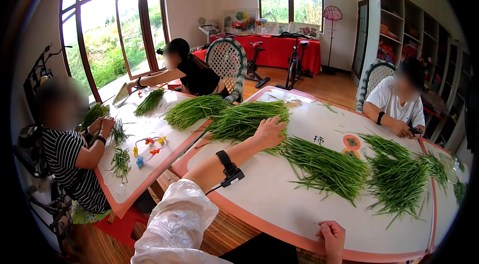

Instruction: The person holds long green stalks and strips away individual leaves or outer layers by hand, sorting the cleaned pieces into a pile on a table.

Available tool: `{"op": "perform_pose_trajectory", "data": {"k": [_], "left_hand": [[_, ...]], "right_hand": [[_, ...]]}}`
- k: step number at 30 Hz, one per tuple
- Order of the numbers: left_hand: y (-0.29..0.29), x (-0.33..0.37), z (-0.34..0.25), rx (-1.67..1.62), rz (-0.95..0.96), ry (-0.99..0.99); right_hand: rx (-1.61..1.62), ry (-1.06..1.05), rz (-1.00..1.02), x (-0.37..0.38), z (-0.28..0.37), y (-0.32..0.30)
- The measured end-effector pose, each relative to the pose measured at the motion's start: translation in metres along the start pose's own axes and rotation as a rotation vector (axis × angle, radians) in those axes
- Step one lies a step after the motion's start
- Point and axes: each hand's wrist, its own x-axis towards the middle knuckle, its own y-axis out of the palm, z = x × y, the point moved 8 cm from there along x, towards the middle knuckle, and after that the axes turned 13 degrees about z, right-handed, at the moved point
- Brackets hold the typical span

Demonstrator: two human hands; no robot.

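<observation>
Long green garlic chives [239,120] lie in a thick heap on the white table with a salmon border. My left hand [270,133], at the end of a white sleeve and a black wrist strap, rests across the heap's right end, its fingers bent over the stalks. Close by on the right lies another bundle of chives [327,167], with a larger pile [399,179] beyond it. At the near table edge is my right hand [331,239], its fingers curled together; whether they pinch something small cannot be made out.
On the left table [127,196] lie chives and a ring of colourful toy pieces [149,146]. One person [75,149] sits there handling stalks, another [199,72] reaches across it. A third person [399,99] sits at the far right. Exercise bikes [294,64] stand behind.
</observation>
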Motion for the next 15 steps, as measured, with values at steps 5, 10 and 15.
{"op": "perform_pose_trajectory", "data": {"k": [5,10,15], "left_hand": [[0.013,-0.033,-0.07,-0.297,0.227,0.252],[0.029,-0.072,-0.121,-0.266,0.206,0.419],[0.045,-0.085,-0.099,-0.072,0.322,0.23]], "right_hand": [[-0.003,-0.05,0.002,0.001,-0.007,-0.005],[-0.002,-0.074,-0.015,0.001,-0.01,-0.007],[0.038,-0.039,0.013,0.005,-0.006,0.001]]}}
